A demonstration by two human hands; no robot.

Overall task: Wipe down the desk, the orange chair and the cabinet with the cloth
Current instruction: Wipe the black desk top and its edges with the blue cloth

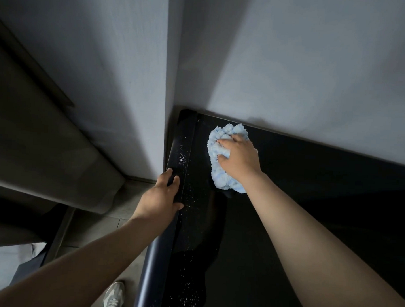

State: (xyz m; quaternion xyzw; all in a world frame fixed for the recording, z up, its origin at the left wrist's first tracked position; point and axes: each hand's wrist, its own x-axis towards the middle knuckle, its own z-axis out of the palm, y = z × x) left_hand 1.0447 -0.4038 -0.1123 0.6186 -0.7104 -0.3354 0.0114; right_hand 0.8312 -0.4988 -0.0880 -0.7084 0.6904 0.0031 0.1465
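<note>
A fluffy light-blue cloth (220, 140) lies bunched on a glossy black top (298, 202), near its far left corner by the wall. My right hand (239, 158) presses down on the cloth and grips it. My left hand (162, 195) rests on the top's rounded left edge (177, 152), fingers curled over it. White specks of dust are scattered along that left strip. I cannot tell whether this surface is the desk or the cabinet. The orange chair is not in view.
A grey-white wall (292, 64) runs right behind the top, and a wall corner (166, 83) juts out at its left. A grey curtain (37, 136) hangs at the left. My shoe (114, 297) stands on the floor beside the furniture.
</note>
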